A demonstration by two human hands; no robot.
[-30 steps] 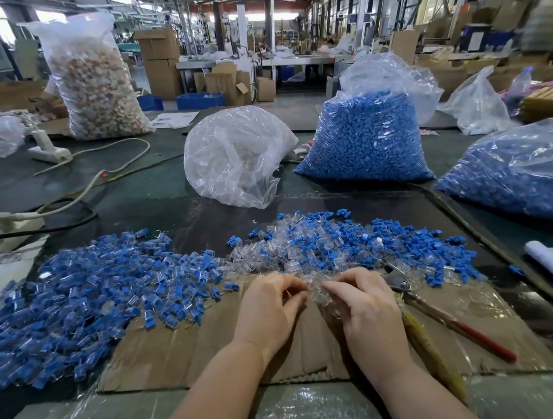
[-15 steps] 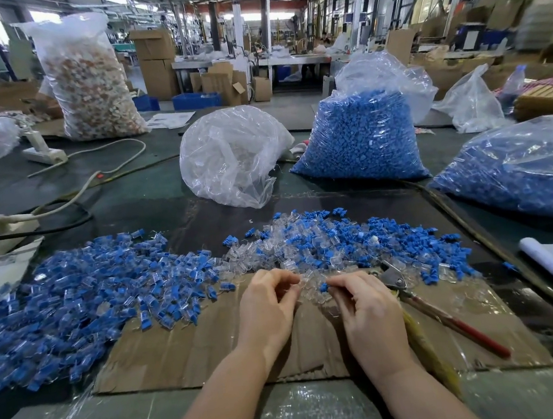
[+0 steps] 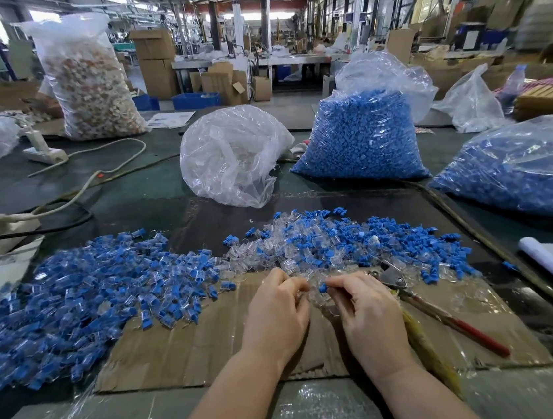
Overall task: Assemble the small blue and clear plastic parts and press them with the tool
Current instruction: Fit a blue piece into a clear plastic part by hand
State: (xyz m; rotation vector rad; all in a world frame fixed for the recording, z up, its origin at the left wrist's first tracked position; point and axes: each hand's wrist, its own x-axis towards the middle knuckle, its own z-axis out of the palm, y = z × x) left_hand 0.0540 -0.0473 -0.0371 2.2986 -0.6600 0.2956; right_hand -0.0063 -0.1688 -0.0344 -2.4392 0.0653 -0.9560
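Over cardboard [image 3: 187, 350] — right hand [image 3: 366, 312] pinches blue part [image 3: 322, 287] | left hand [image 3: 276, 312] curled, contents unclear

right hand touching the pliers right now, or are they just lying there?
Apart. The head view shows the right hand pinching a small blue part at its fingertips, while the pliers lie on the cardboard beside it, a strip of cardboard showing between.

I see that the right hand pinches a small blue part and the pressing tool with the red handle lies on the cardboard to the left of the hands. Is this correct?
Not quite. The head view shows the pressing tool lying on the cardboard to the right of the hands, beside the right hand, not to the left. The rest holds: the right hand pinches a small blue part.
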